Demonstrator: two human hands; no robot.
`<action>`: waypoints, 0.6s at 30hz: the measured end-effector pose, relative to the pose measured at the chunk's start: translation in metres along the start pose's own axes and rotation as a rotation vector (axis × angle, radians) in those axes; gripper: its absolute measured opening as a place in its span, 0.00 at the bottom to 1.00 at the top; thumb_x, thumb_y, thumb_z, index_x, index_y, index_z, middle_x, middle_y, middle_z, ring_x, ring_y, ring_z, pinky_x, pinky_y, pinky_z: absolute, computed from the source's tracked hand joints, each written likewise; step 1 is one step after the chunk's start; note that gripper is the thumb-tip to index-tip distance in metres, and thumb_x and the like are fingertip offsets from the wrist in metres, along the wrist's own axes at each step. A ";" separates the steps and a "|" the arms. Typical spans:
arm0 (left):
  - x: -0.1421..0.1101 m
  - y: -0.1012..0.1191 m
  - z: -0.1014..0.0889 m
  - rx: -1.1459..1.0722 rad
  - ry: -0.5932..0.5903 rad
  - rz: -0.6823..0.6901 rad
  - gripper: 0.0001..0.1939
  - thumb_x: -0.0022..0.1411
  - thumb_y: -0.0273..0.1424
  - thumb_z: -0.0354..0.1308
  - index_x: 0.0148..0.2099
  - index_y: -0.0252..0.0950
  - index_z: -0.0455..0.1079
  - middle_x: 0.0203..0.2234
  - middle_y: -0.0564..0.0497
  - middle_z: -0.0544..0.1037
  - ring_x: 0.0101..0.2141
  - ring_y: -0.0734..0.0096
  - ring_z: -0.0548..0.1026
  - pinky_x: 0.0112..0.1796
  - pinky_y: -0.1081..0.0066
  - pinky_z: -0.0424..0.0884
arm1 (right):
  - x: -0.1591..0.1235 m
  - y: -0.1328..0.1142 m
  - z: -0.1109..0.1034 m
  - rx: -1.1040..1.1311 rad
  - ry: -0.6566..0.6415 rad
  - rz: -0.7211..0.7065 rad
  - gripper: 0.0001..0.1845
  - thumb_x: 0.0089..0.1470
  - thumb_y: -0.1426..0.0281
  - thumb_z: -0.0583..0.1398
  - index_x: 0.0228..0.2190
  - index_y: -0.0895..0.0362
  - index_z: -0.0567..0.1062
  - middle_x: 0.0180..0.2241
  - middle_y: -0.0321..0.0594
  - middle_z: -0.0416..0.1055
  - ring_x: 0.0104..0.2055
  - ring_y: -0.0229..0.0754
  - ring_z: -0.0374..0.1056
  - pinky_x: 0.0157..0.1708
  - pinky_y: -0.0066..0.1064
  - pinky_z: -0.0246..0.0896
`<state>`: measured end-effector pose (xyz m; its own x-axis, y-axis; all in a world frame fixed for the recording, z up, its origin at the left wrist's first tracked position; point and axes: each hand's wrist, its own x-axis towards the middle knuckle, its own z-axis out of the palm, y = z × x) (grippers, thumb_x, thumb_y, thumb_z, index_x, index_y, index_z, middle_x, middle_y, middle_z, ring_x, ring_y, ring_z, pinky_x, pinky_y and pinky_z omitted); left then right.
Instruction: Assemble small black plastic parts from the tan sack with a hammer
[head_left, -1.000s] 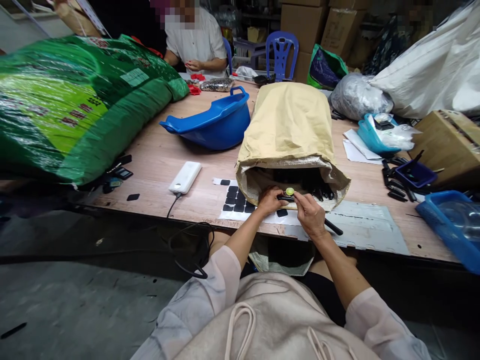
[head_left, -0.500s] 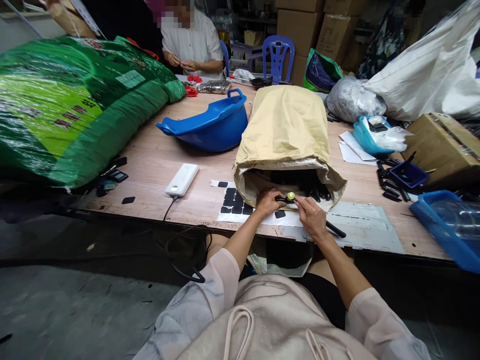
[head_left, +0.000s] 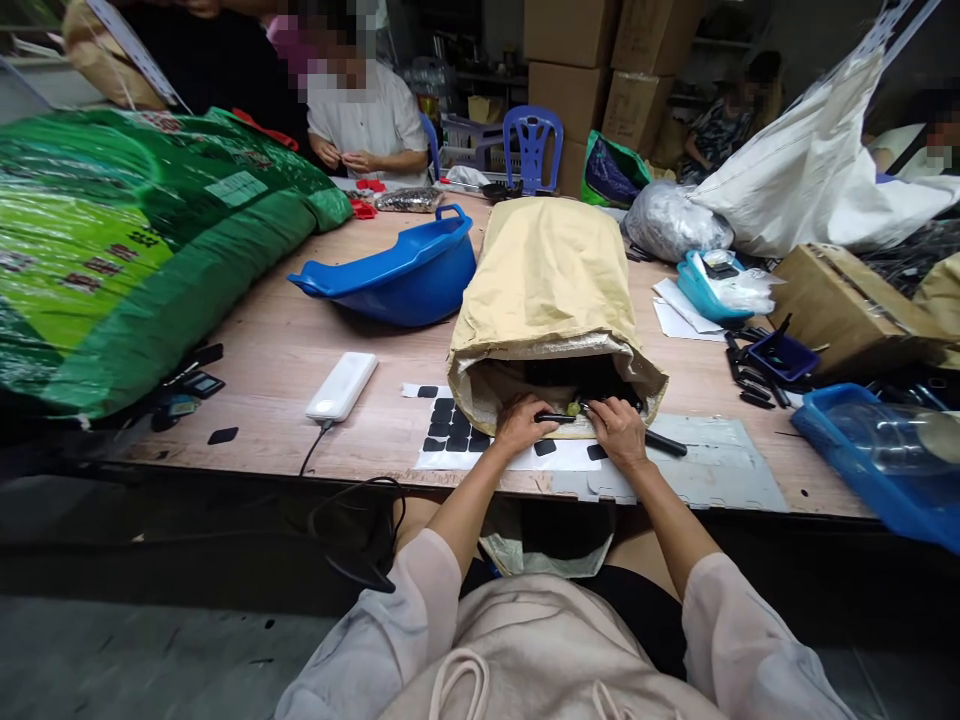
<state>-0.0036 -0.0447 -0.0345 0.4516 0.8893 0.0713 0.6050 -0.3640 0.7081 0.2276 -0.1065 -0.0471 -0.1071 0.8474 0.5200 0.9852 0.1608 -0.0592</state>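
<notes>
At the mouth of a yellow woven sack (head_left: 551, 265), my left hand (head_left: 519, 427) is closed around a short black stick-like piece (head_left: 555, 417). A small yellow-green round part (head_left: 574, 408) shows at the inner end of that piece, between my hands. My right hand (head_left: 619, 430) is closed just right of it, with a longer black rod (head_left: 666, 443) sticking out past its outer side. What lies under the right fingers is partly hidden. Dark pieces fill the sack's opening. Beneath my hands is a white sheet with black rounded-square stickers (head_left: 450, 425).
A blue basin (head_left: 405, 270) and a white power bank (head_left: 341, 388) with a cable lie to the left. A large green bag (head_left: 247, 240) covers the far left. At right are a cardboard box (head_left: 855, 300) and a blue tray (head_left: 840, 440). Another person sits across the table.
The view has shifted a little. Both hands have moved slightly farther in toward the sack's mouth. The yellow-green part now sits lower between my fingers, and the black rod has moved with my right hand.
</notes>
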 end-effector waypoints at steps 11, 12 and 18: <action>-0.122 0.019 0.040 -0.094 -0.164 0.548 0.17 0.74 0.42 0.53 0.52 0.38 0.76 0.37 0.45 0.81 0.38 0.62 0.77 0.44 0.64 0.71 | -0.004 -0.003 0.002 -0.045 -0.011 -0.016 0.14 0.70 0.65 0.56 0.43 0.53 0.82 0.35 0.43 0.74 0.38 0.44 0.62 0.39 0.36 0.51; -0.135 0.020 0.052 -0.090 -0.276 0.546 0.17 0.74 0.43 0.53 0.52 0.38 0.76 0.37 0.45 0.82 0.38 0.63 0.78 0.44 0.65 0.72 | -0.004 -0.003 0.002 -0.044 -0.010 -0.018 0.14 0.70 0.65 0.56 0.43 0.53 0.82 0.35 0.43 0.74 0.38 0.44 0.62 0.40 0.36 0.51; -0.146 -0.001 0.106 0.015 -0.696 -0.159 0.21 0.74 0.41 0.52 0.63 0.44 0.71 0.54 0.46 0.81 0.55 0.56 0.79 0.53 0.63 0.74 | -0.003 -0.005 0.002 -0.033 -0.013 -0.005 0.14 0.70 0.65 0.55 0.42 0.53 0.81 0.34 0.43 0.73 0.38 0.44 0.61 0.39 0.36 0.50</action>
<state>-0.0007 -0.2031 -0.1200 0.6680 0.5507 -0.5006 0.7049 -0.2526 0.6628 0.2231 -0.1088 -0.0500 -0.1135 0.8530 0.5094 0.9885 0.1483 -0.0280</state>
